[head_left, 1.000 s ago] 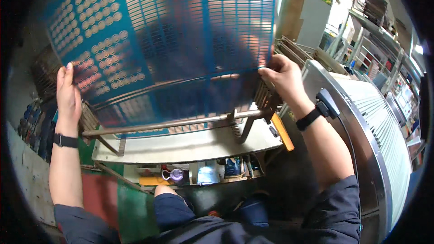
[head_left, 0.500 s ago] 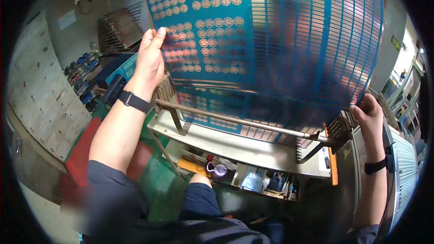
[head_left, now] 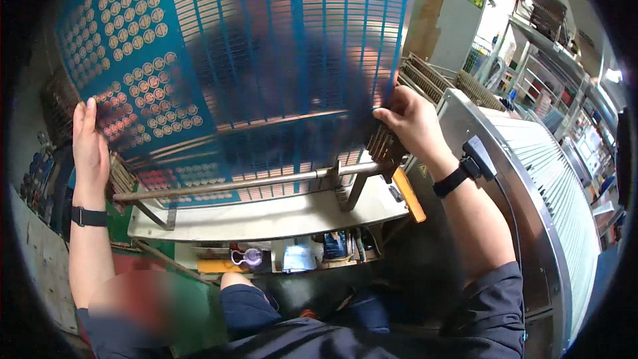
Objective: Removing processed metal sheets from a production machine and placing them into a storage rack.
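A large circuit board panel (head_left: pixel 196 60), shiny copper with blue lines and rows of round patterns, is held upright and slightly tilted before me. My left hand (head_left: pixel 91 146) grips its left edge, thumb and fingers closed on it. At the lower right edge, my right hand (head_left: pixel 413 119) pinches the panel between thumb and fingers. Below is a metal rack (head_left: pixel 266 185) with a long front bar and slotted sides. More blue-and-copper panel surface shows behind the bar. Whether the held panel's lower edge touches the rack, I cannot tell.
The rack stands on a white tabletop (head_left: pixel 266 219). A lower shelf holds a purple-lidded bottle (head_left: pixel 251 257), a blue packet (head_left: pixel 299 258) and an orange object (head_left: pixel 219 266). On the right runs a metal-framed roller conveyor (head_left: pixel 531 159). More slotted racks (head_left: pixel 475 90) sit beyond it.
My view has turned right, so the panel and rack appear farther left. Both hands keep their grip on the panel. More of the conveyor shows.
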A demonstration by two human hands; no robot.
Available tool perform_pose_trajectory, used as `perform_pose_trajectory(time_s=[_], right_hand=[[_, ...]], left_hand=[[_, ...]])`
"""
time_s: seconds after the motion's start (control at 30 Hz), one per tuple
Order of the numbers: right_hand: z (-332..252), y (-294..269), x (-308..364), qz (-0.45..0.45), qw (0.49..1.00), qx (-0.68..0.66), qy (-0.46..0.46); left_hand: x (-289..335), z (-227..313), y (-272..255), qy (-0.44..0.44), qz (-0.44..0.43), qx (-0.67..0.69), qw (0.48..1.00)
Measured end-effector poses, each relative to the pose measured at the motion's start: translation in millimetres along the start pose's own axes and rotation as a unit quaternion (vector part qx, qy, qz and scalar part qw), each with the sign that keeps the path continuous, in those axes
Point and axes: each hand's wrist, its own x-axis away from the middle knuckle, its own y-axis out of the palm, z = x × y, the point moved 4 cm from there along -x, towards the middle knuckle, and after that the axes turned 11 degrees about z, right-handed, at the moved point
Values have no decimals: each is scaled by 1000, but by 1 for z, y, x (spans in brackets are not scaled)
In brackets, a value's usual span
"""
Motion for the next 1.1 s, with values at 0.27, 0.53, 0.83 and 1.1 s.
perform_pose_trajectory(time_s=[0.27, 0.53, 0.83, 1.1], right_hand=[[-2, -5, 3, 93, 994, -47, 41], [-21, -34, 5, -23, 988, -137, 72], [-15, 2, 4, -23, 999, -10, 22], [14, -6, 5, -33, 994, -72, 74]], left_hand=[[12, 8, 4, -16, -24, -26, 999], [3, 8, -17, 30, 26, 32, 999], [11, 11, -28, 61, 49, -64, 995], [12, 4, -6, 44, 35, -106, 993]])
